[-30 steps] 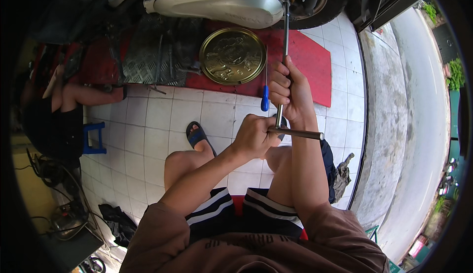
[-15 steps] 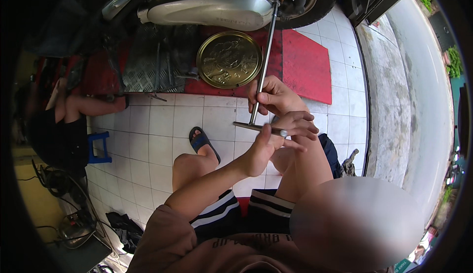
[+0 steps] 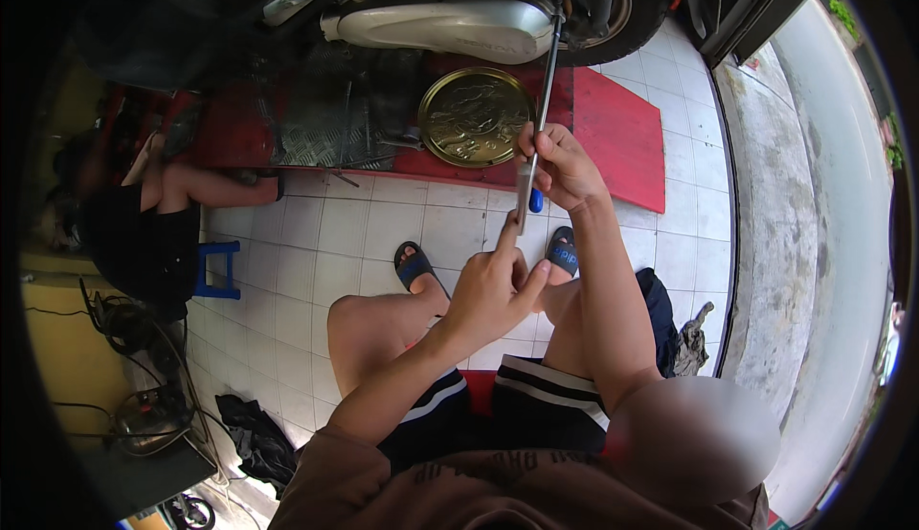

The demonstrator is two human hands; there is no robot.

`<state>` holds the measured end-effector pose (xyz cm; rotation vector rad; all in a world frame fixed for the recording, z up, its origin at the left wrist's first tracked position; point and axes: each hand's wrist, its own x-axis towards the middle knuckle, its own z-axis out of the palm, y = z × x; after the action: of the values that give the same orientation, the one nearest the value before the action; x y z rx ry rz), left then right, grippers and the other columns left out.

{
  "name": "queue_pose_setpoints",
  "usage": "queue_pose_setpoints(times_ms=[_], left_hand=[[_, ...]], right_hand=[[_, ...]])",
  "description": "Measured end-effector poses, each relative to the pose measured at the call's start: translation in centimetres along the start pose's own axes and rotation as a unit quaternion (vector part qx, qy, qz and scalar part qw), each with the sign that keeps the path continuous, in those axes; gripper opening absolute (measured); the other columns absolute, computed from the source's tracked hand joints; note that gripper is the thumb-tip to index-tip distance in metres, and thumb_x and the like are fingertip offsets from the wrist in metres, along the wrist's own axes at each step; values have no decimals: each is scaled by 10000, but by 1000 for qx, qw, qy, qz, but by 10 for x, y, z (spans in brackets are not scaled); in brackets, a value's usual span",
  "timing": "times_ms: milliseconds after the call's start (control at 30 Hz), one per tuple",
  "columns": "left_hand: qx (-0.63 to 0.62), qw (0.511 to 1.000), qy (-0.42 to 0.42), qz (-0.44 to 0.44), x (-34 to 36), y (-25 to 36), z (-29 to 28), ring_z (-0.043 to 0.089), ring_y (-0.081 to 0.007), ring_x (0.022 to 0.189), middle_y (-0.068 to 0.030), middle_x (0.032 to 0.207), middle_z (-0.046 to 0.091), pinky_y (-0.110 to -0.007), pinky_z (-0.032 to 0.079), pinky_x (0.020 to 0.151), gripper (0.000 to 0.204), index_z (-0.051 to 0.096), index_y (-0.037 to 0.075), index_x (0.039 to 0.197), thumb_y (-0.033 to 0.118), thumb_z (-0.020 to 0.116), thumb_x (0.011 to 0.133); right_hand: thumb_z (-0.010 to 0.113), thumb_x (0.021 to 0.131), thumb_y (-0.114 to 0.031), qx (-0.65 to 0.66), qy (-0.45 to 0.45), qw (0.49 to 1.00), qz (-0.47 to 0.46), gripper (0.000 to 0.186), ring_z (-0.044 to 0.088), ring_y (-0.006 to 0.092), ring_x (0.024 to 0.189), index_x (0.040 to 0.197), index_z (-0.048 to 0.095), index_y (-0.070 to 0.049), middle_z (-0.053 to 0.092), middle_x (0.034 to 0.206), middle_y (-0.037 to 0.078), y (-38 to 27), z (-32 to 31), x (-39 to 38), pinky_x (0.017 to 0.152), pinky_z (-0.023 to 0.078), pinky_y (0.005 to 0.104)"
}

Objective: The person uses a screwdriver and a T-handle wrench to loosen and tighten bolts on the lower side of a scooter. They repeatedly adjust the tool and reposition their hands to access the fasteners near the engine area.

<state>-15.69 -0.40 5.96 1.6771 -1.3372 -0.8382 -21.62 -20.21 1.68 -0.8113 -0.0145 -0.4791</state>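
Observation:
A long steel T-handle wrench (image 3: pixel 548 85) reaches from beside the scooter's rear wheel (image 3: pixel 643 15) toward me. Its upper end meets the scooter near the end of the silver engine cover (image 3: pixel 450 28). My right hand (image 3: pixel 570 168) wraps its fingers and thumb round the shaft near the crossbar. My left hand (image 3: pixel 483 293) is below, its index finger stretched to the crossbar's near end, thumb apart and the other fingers curled; it grips nothing. Beside the crossbar shows a small blue rounded piece (image 3: pixel 536 202), its kind unclear.
A round gold tray (image 3: pixel 479 113) with small parts lies on the red platform (image 3: pixel 617 128). Another person (image 3: pixel 134 233) sits at the left near a blue stool (image 3: pixel 218 270). Dark cloth (image 3: pixel 254 444) lies on the tiles; cables (image 3: pixel 182 367) hang at the left.
The crossbar has swung from lying across to pointing toward me. My left hand has drawn back from it, toward my body. The right hand stays on the shaft, and the view has shifted.

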Motion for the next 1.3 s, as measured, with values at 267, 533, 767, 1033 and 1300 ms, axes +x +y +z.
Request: queue_pose_setpoints(times_ms=[267, 533, 767, 1033, 1300], left_hand=[[-2, 987, 152, 46, 10, 37, 5, 494, -80, 476, -56, 613, 586, -234, 396, 477, 736, 199, -37, 1496, 116, 609, 904], [79, 977, 197, -1, 23, 8, 30, 451, -141, 436, -33, 483, 482, -316, 363, 461, 393, 669, -21, 845, 248, 448, 1027], [-71, 997, 30, -4, 21, 40, 36, 477, -98, 481, -27, 540, 529, -274, 376, 486, 370, 667, -31, 1067, 264, 445, 1035], [-17, 965, 257, -55, 5, 39, 11, 502, -99, 480, -83, 623, 598, -262, 406, 480, 716, 192, -81, 1478, 150, 592, 932], [-16, 992, 124, 22, -3, 67, 36, 497, -70, 498, -68, 674, 619, -250, 414, 492, 786, 99, -70, 1497, 112, 599, 918]], right_hand=[[586, 973, -291, -10, 45, 999, 29, 270, 497, 54, 460, 896, 561, -34, 680, 788, 130, -1, -6, -5, 429, 385, 186], [598, 966, -285, 54, 23, 998, 0, 268, 491, 53, 498, 939, 573, -20, 653, 776, 92, -7, 4, -5, 477, 386, 171], [676, 909, -278, -40, -141, 985, 89, 292, 395, 22, 452, 905, 601, 5, 512, 620, -14, -12, -9, -15, 412, 285, 178], [641, 938, -252, 2, -79, 996, 28, 276, 350, 14, 442, 922, 615, 23, 476, 590, -36, -10, 1, -15, 395, 233, 179], [590, 971, -245, 49, -71, 996, 0, 249, 333, 18, 458, 947, 573, 2, 459, 633, -30, -2, 2, -15, 439, 250, 196]])
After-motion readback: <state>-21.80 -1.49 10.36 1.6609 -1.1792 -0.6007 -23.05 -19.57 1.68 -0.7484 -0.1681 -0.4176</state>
